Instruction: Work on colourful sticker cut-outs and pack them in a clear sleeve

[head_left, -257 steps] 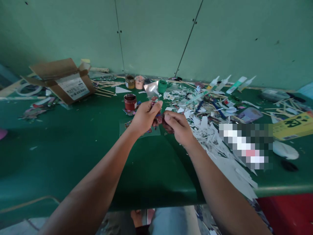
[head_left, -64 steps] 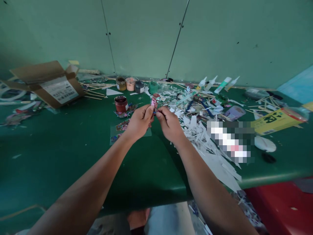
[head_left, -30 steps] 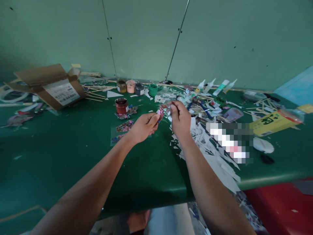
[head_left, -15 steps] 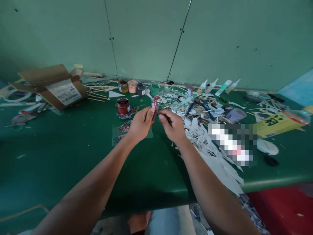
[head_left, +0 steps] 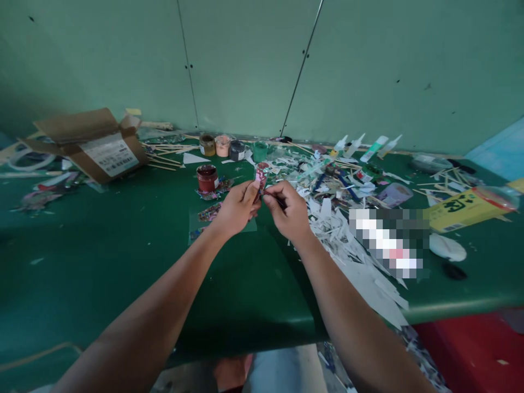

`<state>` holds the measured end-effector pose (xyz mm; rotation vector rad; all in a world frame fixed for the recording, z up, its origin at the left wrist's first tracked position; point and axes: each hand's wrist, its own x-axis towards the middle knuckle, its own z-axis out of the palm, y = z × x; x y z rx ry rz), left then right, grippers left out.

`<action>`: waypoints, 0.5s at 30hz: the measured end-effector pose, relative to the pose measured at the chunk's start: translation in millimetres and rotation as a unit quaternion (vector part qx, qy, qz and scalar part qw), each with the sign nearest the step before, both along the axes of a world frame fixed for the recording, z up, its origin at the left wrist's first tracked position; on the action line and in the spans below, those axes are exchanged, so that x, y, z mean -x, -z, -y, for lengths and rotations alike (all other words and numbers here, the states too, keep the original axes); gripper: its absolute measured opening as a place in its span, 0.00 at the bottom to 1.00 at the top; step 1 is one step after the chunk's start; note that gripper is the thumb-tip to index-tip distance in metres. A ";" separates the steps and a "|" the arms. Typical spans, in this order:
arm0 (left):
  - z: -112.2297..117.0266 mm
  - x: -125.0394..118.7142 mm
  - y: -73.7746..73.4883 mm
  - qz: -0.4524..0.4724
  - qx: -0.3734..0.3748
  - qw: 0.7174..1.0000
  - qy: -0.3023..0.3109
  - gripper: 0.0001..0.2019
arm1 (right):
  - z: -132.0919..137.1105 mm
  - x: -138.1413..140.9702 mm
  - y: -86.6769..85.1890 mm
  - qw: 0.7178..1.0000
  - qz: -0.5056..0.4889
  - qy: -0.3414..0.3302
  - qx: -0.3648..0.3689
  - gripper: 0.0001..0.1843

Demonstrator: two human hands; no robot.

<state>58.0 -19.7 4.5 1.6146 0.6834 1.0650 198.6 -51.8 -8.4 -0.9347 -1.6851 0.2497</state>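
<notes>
A small pink-and-red patterned flat piece stands upright in my left hand, whose thumb presses on its near face. Close by on the right, my right hand is closed in a pinch at the piece's lower edge. Something thin and dark shows between those fingertips, too small to name. Left of the hands sits an open jar of dark red paint, resting on more patterned material. Under my left wrist, a clear sheet carries similar colourful pieces, partly covered by the hand.
Jars of ochre, peach, dark grey and green paint line the back. An open cardboard box stands left. White paper scraps, glue bottles and a yellow-labelled container lie right.
My right hand has shifted slightly left, its fingertips now closer to the patterned piece. My left hand keeps its hold, almost unmoved.
</notes>
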 end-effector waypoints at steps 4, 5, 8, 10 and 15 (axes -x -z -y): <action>-0.7 0.4 0.1 0.007 0.021 1.000 0.017 0.19 | -0.9 0.7 2.0 1.000 0.009 0.027 -0.005 0.04; -0.8 0.4 0.3 0.010 0.027 0.999 0.020 0.19 | -1.0 1.1 2.5 0.999 0.009 0.031 -0.004 0.04; -0.9 0.2 1.0 0.018 0.040 0.999 0.030 0.18 | -1.3 2.6 3.7 0.999 0.004 0.042 0.000 0.05; -0.7 -0.1 1.2 0.022 0.048 0.998 0.039 0.18 | -1.8 2.8 3.9 0.999 0.001 0.048 0.004 0.05; 1.9 -0.6 -0.3 0.013 0.060 0.996 0.068 0.18 | -4.5 -3.3 1.5 0.997 -0.031 0.068 -0.006 0.05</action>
